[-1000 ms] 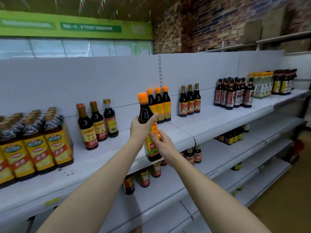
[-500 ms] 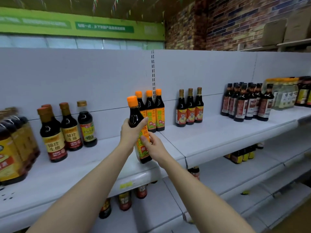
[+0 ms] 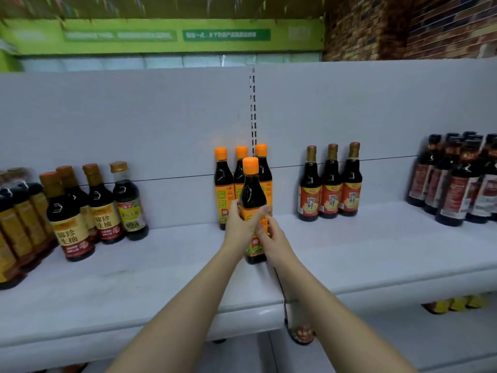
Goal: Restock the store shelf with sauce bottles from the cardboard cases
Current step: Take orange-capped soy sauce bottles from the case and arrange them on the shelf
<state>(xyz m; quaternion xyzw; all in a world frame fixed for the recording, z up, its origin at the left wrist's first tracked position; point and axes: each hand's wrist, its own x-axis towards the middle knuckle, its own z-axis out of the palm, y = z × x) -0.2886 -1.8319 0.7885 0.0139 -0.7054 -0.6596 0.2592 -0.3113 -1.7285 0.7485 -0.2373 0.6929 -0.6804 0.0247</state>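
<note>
Hands are meeting around one orange-capped soy sauce bottle (image 3: 252, 200), which is standing with its long axis vertical, cap pointing up and base sitting on or just above the white shelf (image 3: 376, 254); contact there cannot be told. The left hand (image 3: 239, 224) is wrapping the bottle's left side at label height, thumb lying across the front of the orange label. The right hand (image 3: 271, 234) is gripping lower on the right side, fingers curling onto the label just beneath the left thumb. Directly beyond both hands, three matching orange-capped bottles (image 3: 223, 184) are standing upright in a row against the back panel (image 3: 134, 125), the held bottle sitting just in front of them. Further right of the right hand, three red-labelled bottles (image 3: 330, 184) are standing together, with a cluster of dark bottles (image 3: 457, 181) well past those. Out to the left of the left hand, brown-capped yellow-labelled bottles (image 3: 70, 216) are crowding the shelf.
</note>
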